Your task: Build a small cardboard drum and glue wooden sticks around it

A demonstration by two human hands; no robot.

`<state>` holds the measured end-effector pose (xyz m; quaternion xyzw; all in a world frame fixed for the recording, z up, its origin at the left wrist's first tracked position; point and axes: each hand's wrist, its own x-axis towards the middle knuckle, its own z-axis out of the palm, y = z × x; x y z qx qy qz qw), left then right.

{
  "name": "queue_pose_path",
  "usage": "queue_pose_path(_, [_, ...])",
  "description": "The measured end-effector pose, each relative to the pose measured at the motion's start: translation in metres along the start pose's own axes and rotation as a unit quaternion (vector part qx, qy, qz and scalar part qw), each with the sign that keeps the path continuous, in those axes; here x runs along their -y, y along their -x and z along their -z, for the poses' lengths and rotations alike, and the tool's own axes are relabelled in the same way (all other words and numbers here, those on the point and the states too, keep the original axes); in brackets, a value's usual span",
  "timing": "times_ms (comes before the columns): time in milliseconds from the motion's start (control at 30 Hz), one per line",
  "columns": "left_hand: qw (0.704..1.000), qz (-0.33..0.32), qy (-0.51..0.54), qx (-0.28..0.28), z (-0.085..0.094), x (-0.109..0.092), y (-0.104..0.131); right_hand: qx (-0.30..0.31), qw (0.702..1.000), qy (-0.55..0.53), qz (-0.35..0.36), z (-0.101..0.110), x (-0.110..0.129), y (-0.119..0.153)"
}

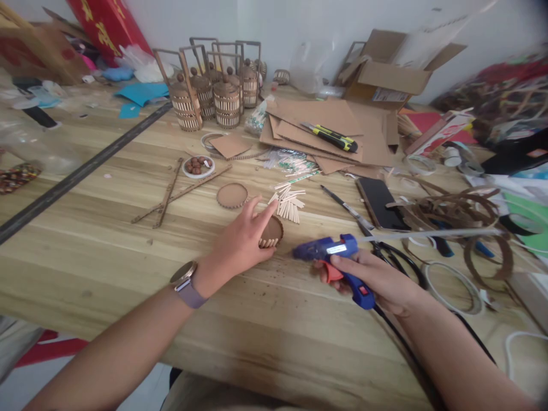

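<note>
My right hand (372,277) grips a blue hot glue gun (327,249) with an orange trigger and a long clear glue stick out of its back; its nozzle points left. My left hand (240,242), a watch on its wrist, reaches over a small round cardboard base (273,229), fingers apart. Short wooden sticks stand along the base's near rim, close to my thumb. The hand hides part of the base. Just beyond the fingertips lies a loose pile of short wooden sticks (290,204). Another round cardboard base (232,195) rests behind the hand.
Several lidded stick lanterns (226,103) with tall handles stand at the back. Cardboard sheets (317,123) carry a utility knife (329,137). Scissors (368,228), a phone (380,202) and cardboard strips (449,208) lie right. A bowl (198,166) holds brown beads.
</note>
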<state>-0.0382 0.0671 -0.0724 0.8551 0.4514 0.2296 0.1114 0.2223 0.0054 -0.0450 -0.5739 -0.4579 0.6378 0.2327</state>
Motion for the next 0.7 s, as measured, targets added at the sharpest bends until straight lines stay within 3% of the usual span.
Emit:
queue_pose_path(100, [1.0,0.004,-0.013,0.002,-0.001,0.001,0.0,0.097,0.993,0.023,-0.06,0.002,0.006,0.004])
queue_pose_path(233, [1.0,0.003,-0.013,0.001,-0.001,0.001,0.0,0.121,0.985,0.117,-0.038,-0.005,0.011,0.006])
queue_pose_path(333, [1.0,0.001,-0.005,0.002,-0.001,0.001,0.0,0.093,0.963,0.254,0.007,-0.007,0.015,0.006])
queue_pose_path(467, [1.0,0.002,0.001,0.006,-0.002,0.002,-0.001,0.035,0.907,0.419,0.024,-0.006,0.019,0.005])
queue_pose_path(700, [1.0,-0.009,0.0,0.007,0.004,-0.004,0.002,-0.009,0.841,0.54,0.036,-0.002,0.034,0.01])
